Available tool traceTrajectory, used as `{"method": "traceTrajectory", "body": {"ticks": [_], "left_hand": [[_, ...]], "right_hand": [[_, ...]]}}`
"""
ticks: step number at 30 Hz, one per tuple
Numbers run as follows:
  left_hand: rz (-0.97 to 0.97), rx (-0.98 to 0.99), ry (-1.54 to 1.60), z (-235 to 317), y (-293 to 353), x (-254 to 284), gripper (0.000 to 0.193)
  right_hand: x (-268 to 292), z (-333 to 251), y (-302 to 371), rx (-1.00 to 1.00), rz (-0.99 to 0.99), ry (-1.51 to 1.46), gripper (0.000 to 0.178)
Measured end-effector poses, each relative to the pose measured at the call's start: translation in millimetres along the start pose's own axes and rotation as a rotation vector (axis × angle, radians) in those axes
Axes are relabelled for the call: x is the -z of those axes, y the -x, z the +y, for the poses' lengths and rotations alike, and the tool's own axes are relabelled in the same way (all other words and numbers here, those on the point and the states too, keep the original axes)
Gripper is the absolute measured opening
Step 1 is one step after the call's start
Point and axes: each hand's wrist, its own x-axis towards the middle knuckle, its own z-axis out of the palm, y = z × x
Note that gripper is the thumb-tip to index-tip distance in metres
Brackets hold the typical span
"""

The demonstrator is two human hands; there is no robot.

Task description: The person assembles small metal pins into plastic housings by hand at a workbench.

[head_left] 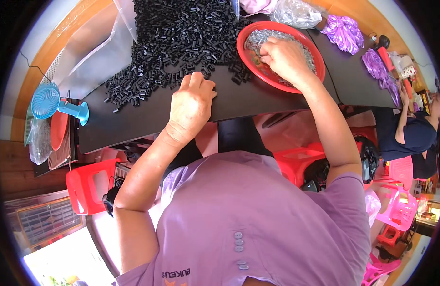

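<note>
Blue fan (46,101) at left, pink chair (405,205) at right

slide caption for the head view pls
Right hand in a red basin of silvery pieces, left hand beside black parts.

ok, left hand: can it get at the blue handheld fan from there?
Likely yes: from the left hand, the way left to the blue handheld fan crosses black tabletop with no barrier showing; the loose black plastic parts lie mostly beyond it.
</note>
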Motion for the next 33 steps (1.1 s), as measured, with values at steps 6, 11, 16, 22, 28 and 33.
{"method": "traceTrajectory", "body": {"ticks": [6,11,16,22,28,33], "left_hand": [[0.018,-0.025,0.023,-6.7,6.6,4.0,0.019],[0.046,0.030,-0.021,-7.7,9.8,1.3,0.015],[0.088,0.198,-0.207,-23.5,6.1,2.8,0.017],[0.164,0.211,0.658,6.9,-27.5,6.9,0.017],[0.217,0.089,0.910,26.0,-61.0,-10.0,0.018],[0.203,0.103,0.968,32.3,-67.6,-20.7,0.015]], "right_hand": [[-8.2,-0.5,-1.0,0.038,0.024,0.029,0.004],[-5.5,1.4,-0.1,0.019,0.064,-0.017,0.006],[9.0,-6.7,3.3,-0.145,0.119,-0.325,0.009],[31.2,-34.1,8.4,-0.365,-0.025,-1.144,0.011],[32.4,-54.3,10.5,-0.338,-0.128,-1.311,0.013],[32.6,-50.2,16.6,-0.396,-0.100,-1.389,0.012]]}}
